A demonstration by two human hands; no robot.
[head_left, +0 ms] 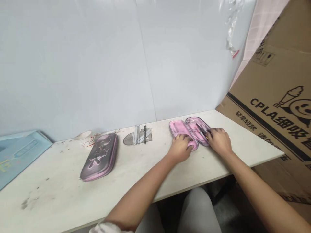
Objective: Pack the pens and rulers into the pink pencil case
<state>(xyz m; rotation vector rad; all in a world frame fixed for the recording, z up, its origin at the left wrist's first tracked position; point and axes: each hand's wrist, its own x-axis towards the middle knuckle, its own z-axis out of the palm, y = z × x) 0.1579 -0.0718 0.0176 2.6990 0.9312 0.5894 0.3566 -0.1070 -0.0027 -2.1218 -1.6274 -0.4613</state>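
Note:
An open pink pencil case (181, 127) lies on the white table (136, 174) at the right, both halves spread flat. My left hand (180, 148) rests with curled fingers on the near edge of its left half. Over the right half, my right hand (218, 139) pinches a dark pen (201, 130) that lies inside the case. A second pencil case (99, 157), closed and pink-grey, lies to the left, well away from both hands.
Clear rulers, a protractor (130, 139) and a dark pen (145, 133) lie by the wall between the cases. A paper cup (84, 136) lies on its side further left. A blue box (17, 152) stands at far left, a large cardboard box (279, 97) at right.

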